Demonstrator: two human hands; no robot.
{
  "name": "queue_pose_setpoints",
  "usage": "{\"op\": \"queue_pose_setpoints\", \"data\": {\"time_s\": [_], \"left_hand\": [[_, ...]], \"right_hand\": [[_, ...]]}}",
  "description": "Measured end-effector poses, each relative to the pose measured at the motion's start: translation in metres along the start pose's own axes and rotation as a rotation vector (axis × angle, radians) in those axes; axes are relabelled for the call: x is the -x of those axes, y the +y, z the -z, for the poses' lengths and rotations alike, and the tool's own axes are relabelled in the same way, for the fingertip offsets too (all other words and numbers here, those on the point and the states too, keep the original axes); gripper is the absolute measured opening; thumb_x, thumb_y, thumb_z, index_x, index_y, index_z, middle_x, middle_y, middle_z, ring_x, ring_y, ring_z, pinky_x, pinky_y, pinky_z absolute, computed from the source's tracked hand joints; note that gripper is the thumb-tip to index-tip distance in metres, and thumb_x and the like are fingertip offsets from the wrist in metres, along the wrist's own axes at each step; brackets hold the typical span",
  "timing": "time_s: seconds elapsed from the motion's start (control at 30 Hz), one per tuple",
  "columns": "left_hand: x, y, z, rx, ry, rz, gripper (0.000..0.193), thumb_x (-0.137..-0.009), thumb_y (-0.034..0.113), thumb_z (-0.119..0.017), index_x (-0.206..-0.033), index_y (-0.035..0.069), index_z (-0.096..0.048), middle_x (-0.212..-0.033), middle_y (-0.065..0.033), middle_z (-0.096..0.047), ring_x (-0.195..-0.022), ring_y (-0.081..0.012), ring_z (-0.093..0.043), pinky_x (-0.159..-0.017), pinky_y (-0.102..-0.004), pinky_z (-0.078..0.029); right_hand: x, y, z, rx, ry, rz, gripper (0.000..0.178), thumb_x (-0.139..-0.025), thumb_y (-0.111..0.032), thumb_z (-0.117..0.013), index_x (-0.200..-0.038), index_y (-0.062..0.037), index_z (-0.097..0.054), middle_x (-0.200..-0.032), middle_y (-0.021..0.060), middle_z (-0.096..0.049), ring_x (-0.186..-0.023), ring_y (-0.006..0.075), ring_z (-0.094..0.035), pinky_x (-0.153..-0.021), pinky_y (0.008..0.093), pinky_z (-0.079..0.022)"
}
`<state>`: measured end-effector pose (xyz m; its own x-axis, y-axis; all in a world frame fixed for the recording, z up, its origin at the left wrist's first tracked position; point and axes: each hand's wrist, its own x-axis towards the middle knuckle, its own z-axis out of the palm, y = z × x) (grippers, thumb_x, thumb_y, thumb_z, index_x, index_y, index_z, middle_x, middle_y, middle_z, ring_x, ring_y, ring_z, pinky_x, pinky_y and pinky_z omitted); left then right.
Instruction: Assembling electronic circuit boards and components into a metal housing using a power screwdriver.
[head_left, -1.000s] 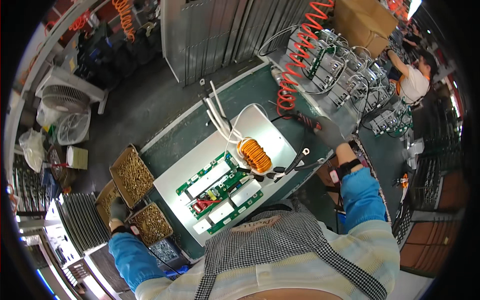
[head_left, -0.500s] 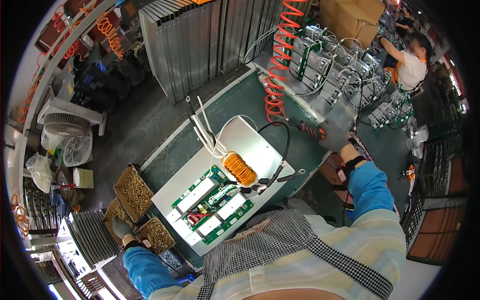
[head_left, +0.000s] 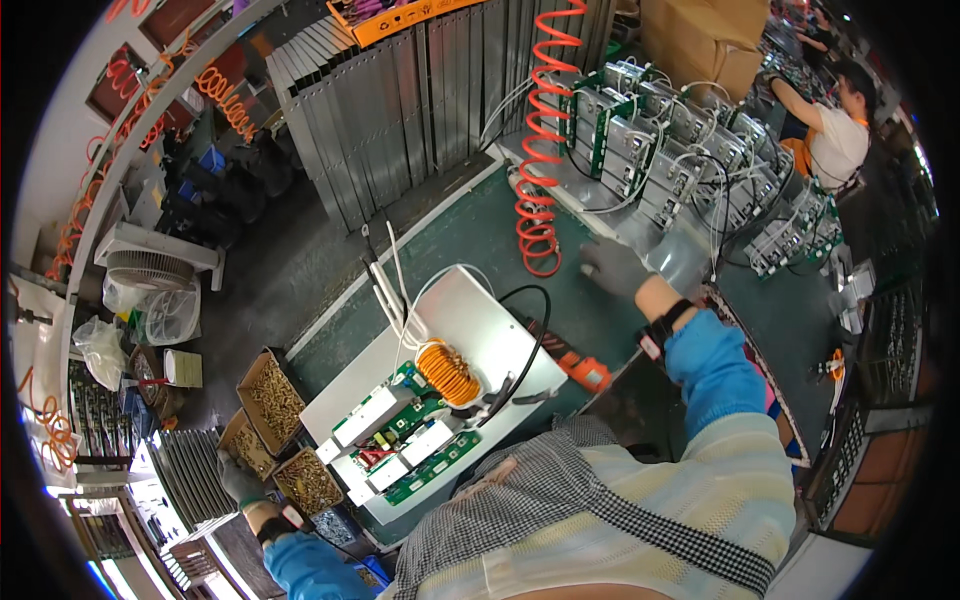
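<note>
My left hand [head_left: 240,481], in a grey glove, is at the lower left edge of a small cardboard box of screws [head_left: 250,446]. Its fingers look pressed together; what they hold, if anything, is hidden. My right hand [head_left: 614,268], also gloved, is over the green bench with nothing in it, fingers apart. Below it an orange and black power screwdriver [head_left: 583,369] lies beside a metal plate [head_left: 510,325]. On the plate are green circuit boards [head_left: 405,491] with pale metal blocks, an orange-wound coil [head_left: 447,372] and black and white cables.
A red coiled hose [head_left: 540,150] hangs over the bench. Wired metal assemblies [head_left: 665,160] stand at the back right, near a co-worker [head_left: 838,140]. Upright grey panels [head_left: 390,110] line the back. More screw boxes [head_left: 272,400] sit left of the plate.
My right hand has let go of the power screwdriver, which now lies beside the plate. My left hand has drawn back toward the edge of the small box. The view has shifted slightly.
</note>
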<state>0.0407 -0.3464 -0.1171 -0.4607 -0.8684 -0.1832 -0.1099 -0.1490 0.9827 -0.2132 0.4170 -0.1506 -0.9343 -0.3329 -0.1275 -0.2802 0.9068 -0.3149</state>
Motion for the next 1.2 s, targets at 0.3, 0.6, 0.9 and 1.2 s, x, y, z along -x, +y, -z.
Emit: {"op": "queue_pose_setpoints", "data": {"time_s": [0.3,0.6,0.9,1.2], "left_hand": [[0.156,-0.020,0.019,0.328,-0.089,0.212,0.029,-0.102,0.019,-0.057,-0.128,0.005,-0.057,-0.098,-0.0024,-0.067,-0.071,-0.0050,-0.055,-0.054,-0.0155,-0.046],[0.284,-0.009,-0.004,0.121,0.165,0.132,0.030,-0.101,0.022,-0.059,-0.124,0.004,-0.059,-0.093,-0.0020,-0.065,-0.066,-0.0051,-0.051,-0.052,-0.0177,-0.043],[0.287,0.027,-0.067,0.012,0.032,0.050,0.027,-0.102,0.023,-0.056,-0.117,0.002,-0.063,-0.088,0.0025,-0.059,-0.069,-0.0030,-0.048,-0.053,-0.0152,-0.037],[0.326,0.078,-0.140,-0.195,-0.527,-0.242,0.021,-0.092,0.007,-0.060,-0.111,-0.002,-0.063,-0.087,-0.0021,-0.065,-0.064,-0.0037,-0.051,-0.057,-0.0185,-0.042]], "right_hand": [[-0.220,0.081,-0.040,0.257,0.396,0.649,0.037,-0.090,-0.015,-0.054,-0.127,-0.0103,-0.056,-0.126,0.0126,-0.058,-0.116,0.0337,-0.056,-0.091,0.0434,-0.051],[-0.258,0.073,-0.026,0.544,0.186,1.109,0.026,-0.086,-0.023,-0.059,-0.108,-0.0089,-0.062,-0.121,0.0096,-0.061,-0.121,0.0294,-0.054,-0.110,0.0467,-0.039],[-0.135,0.036,0.039,-0.948,0.495,0.639,0.041,-0.081,-0.005,-0.071,-0.117,-0.0084,-0.052,-0.095,0.0043,-0.057,-0.091,0.0160,-0.060,-0.082,0.0323,-0.052],[-0.009,-0.114,0.154,-2.089,0.296,0.580,0.032,-0.089,-0.023,-0.067,-0.111,-0.0020,-0.058,-0.107,0.0106,-0.060,-0.103,0.0251,-0.059,-0.096,0.0470,-0.051]]}}
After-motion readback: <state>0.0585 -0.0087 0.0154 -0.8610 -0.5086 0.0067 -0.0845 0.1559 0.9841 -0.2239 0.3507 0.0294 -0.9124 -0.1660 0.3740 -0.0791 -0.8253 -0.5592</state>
